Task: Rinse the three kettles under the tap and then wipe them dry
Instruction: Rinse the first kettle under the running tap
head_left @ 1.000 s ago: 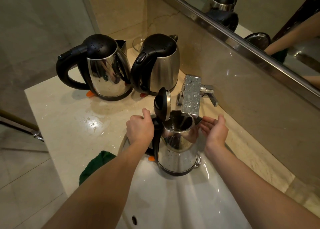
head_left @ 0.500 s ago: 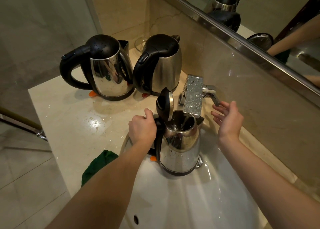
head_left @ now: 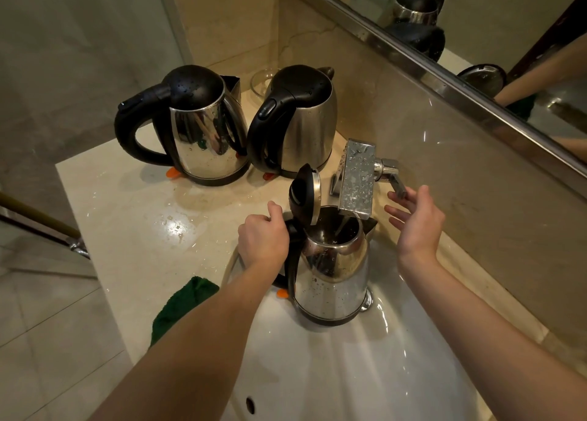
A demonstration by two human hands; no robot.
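A steel kettle [head_left: 333, 280] with its black lid flipped up stands in the white sink [head_left: 365, 373], right under the square chrome tap [head_left: 357, 179]. A thin stream of water runs from the tap into the kettle. My left hand [head_left: 263, 239] grips the kettle's black handle. My right hand [head_left: 416, 220] is open, its fingertips at the tap's lever [head_left: 394, 179]. Two more steel kettles, one on the left [head_left: 203, 134] and one on the right [head_left: 301, 125], stand shut and wet on the counter behind.
A green cloth [head_left: 181, 309] hangs over the counter's front edge, left of the sink. The beige marble counter [head_left: 133, 217] is wet with puddles. A glass bowl [head_left: 262, 82] sits in the back corner. A mirror [head_left: 476, 39] runs along the wall on the right.
My right hand left the kettle's side and rose to the tap lever. Water now runs into the kettle. The left hand kept its grip on the handle.
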